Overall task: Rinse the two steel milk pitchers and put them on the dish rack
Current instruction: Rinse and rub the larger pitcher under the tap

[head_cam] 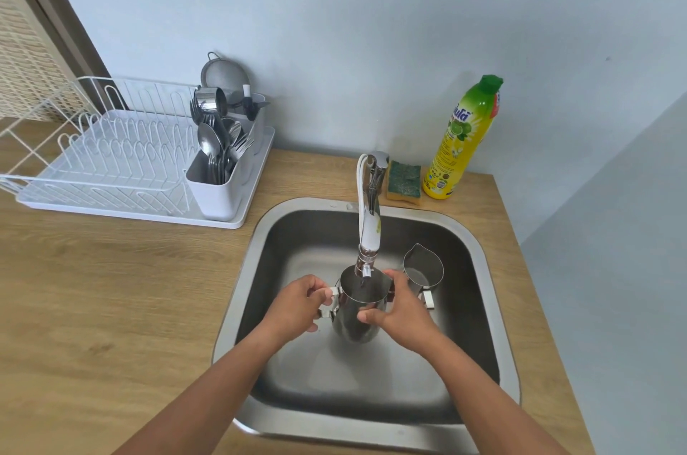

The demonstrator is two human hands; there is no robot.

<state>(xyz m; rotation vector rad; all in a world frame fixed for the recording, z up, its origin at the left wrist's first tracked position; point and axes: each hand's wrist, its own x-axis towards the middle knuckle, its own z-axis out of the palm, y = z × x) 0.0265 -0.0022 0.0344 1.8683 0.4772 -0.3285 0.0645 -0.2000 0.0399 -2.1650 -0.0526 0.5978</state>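
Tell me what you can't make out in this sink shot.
Head view:
- Water flow: too faint under the faucet tip.
- Inside of the held pitcher: blocked by the faucet.
- Its handle: mostly under the left hand.
- Handle of the second pitcher: partly behind the right hand.
- Left end of the dish rack: cut by the frame edge.

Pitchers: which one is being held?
The left pitcher, under the faucet: left hand grips its handle, right hand wraps its body. The right pitcher stands unheld in the sink.

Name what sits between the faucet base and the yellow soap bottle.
A green-topped sponge stands on the counter between the faucet and the soap bottle, shown in the head view.
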